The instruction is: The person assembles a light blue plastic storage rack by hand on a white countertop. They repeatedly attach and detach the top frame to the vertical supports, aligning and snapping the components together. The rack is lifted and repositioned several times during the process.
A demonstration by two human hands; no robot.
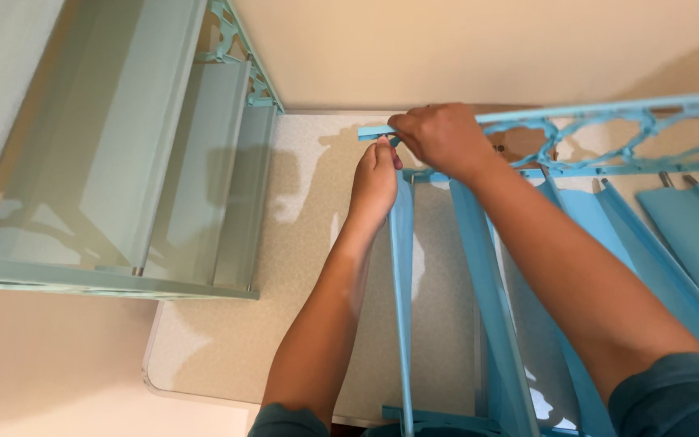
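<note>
Both forearms reach out; fingers [398,128] apparently pinch the blue rail's [608,112] end.

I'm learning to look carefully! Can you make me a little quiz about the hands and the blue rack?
1. True or false: the right hand grips the top end of the blue side frame.
2. What does the left hand touch? A) the blue fabric shelf B) the pale green rack C) the wall
3. What colour is the rack standing on the left?

Key: 1 true; 2 A; 3 pale green.
</note>
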